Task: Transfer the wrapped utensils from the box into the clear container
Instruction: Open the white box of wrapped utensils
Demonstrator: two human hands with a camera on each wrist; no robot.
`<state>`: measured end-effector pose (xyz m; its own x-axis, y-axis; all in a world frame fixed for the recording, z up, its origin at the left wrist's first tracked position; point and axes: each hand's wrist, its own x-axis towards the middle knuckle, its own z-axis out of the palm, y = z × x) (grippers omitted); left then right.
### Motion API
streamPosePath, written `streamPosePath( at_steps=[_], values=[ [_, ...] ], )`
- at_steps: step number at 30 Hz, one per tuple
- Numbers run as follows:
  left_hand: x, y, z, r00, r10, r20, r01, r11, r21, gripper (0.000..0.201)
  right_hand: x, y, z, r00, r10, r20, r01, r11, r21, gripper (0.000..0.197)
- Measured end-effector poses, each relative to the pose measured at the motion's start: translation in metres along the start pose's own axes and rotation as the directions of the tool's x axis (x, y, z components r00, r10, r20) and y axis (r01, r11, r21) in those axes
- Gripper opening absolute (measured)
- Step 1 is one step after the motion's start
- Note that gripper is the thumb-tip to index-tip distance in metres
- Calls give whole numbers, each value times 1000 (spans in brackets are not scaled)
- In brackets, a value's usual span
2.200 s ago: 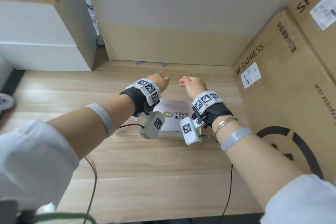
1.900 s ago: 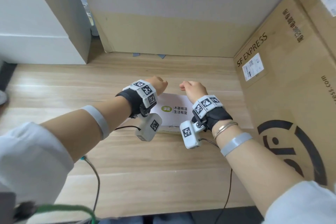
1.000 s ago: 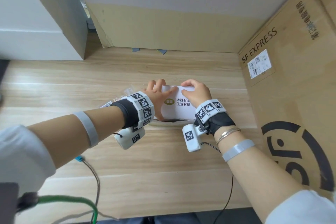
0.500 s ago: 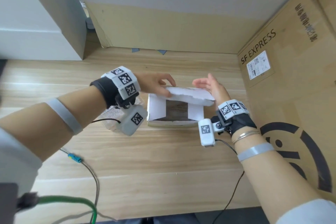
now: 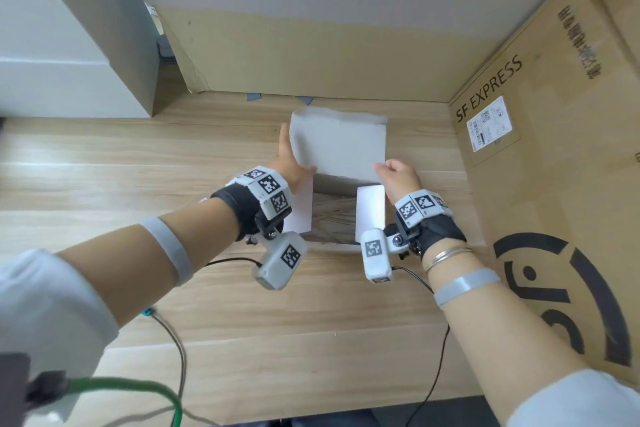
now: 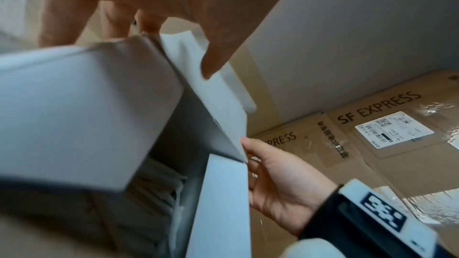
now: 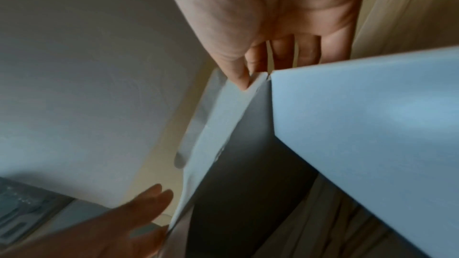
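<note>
A white box (image 5: pixel 332 243) lies on the wooden table with its lid (image 5: pixel 339 146) raised and tipped back. Both side flaps stand up, the left flap (image 5: pixel 298 210) and the right flap (image 5: pixel 370 211). Between them, pale wrapped utensils (image 5: pixel 334 218) lie in the box, also seen from the left wrist as wrapped utensils (image 6: pixel 154 183). My left hand (image 5: pixel 289 166) pinches the lid's left edge, thumb in front and fingers behind. My right hand (image 5: pixel 396 177) pinches its lower right corner. The clear container is hidden behind my left wrist.
Tall SF Express cartons (image 5: pixel 554 184) wall off the right side close to the box. A cardboard panel (image 5: pixel 311 55) closes the back, and a white cabinet (image 5: pixel 52 62) stands at the back left. Cables (image 5: pixel 173 340) trail over the table's near edge.
The box was closed a second ago. Both hands have lifted the lid from half raised to upright and tipped back, and the side flaps now stand open.
</note>
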<state>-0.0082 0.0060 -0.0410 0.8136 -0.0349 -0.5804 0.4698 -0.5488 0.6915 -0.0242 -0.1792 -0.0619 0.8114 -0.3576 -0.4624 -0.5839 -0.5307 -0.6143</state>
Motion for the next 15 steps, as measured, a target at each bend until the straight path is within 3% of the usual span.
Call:
streamPosePath(
  at_steps=[1, 3, 6, 11, 15],
  values=[
    [-1, -3, 3, 1000, -20, 20, 19, 996, 87, 94, -2, 0, 1, 999, 22, 23, -22, 1000, 0, 14],
    [-4, -7, 9, 999, -29, 34, 21, 975, 223, 103, -9, -1, 2, 997, 45, 55, -45, 999, -1, 43],
    [-6, -12, 16, 1000, -4, 29, -4, 962, 272, 110, -18, -2, 5, 996, 35, 85, -36, 999, 11, 70],
    [-5, -12, 20, 998, -44, 47, 29, 958, 285, 98, -29, -1, 19, 992, -21, 128, 29, 997, -67, 102],
    [-5, -12, 15, 999, -41, 27, 36, 983, 178, 83, -34, -1, 25, 993, -14, 116, 35, 983, -179, 104]
  ],
)
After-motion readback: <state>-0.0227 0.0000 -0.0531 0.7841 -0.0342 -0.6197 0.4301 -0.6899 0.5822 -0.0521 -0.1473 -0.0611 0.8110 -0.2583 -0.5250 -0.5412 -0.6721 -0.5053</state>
